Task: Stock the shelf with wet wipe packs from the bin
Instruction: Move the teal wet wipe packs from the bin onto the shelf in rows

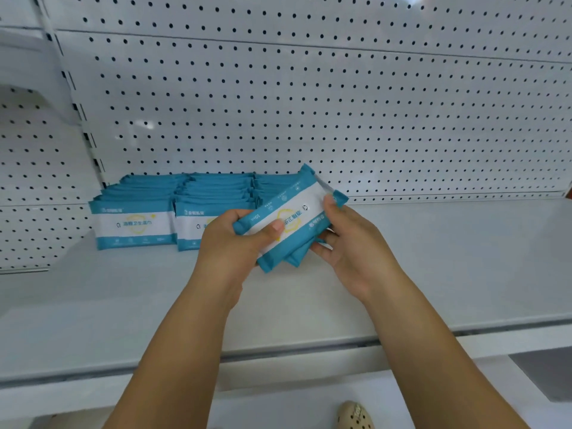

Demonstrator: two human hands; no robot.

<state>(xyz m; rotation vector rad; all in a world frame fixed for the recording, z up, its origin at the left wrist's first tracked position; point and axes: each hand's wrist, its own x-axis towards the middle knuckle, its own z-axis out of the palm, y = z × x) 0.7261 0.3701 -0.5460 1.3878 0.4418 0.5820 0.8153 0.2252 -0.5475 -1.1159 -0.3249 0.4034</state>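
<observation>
Both hands hold a small bundle of teal-and-white wet wipe packs (288, 216) tilted above the white shelf (433, 258). My left hand (235, 239) grips the bundle's left end, thumb across the top pack. My right hand (346, 243) holds the right end from below, thumb on its upper edge. Behind and to the left, rows of identical packs (136, 226) stand upright on the shelf, row after row back to the pegboard. The bin is out of view.
A white pegboard back wall (340, 113) rises behind the shelf. The shelf's right half (464, 243) is bare. A lower shelf edge (309, 394) and a beige shoe (354, 416) show at the bottom.
</observation>
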